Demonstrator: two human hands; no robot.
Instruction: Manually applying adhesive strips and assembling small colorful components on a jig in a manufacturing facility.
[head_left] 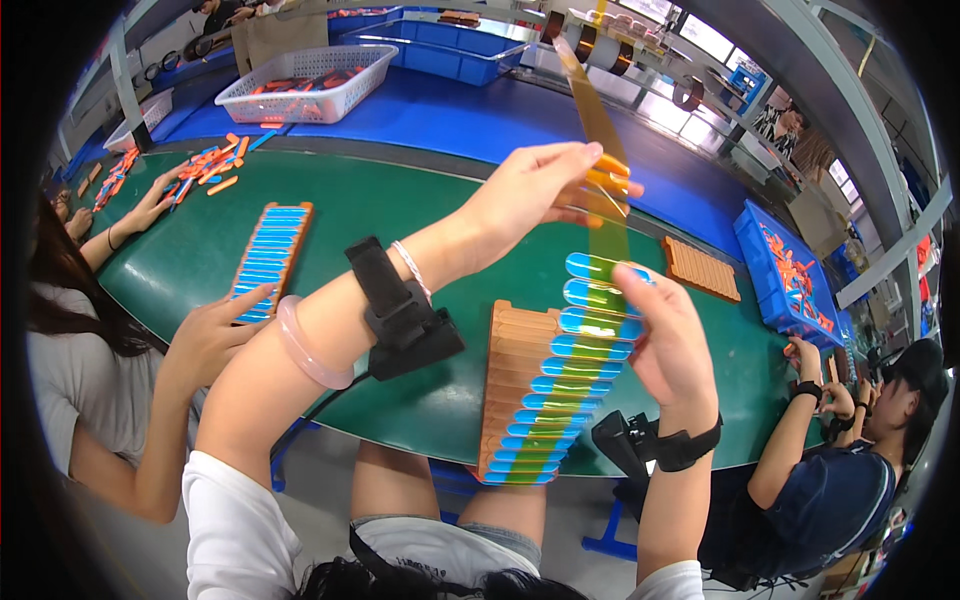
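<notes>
A band of clear amber tape [592, 105] runs down from the upper part of the view. My left hand [545, 190] is closed on this tape, fingers pinching it above the green table. Below, the tape lies along the middle of a row of blue rounded strips [575, 388], side by side. My right hand [672, 335] holds the row's far end between thumb and fingers, some fingers hidden behind it. The far end is lifted and shifted right of a brown grooved tray [515, 345]; the near end lies over the tray's near edge.
Another grooved tray with blue strips [272, 245] lies left, beside a co-worker's hand [215, 335]. An orange-brown grooved tray [700, 268] and a blue bin [785, 265] of orange pieces stand right. A white basket [310, 88] is at the back. Co-workers sit on both sides.
</notes>
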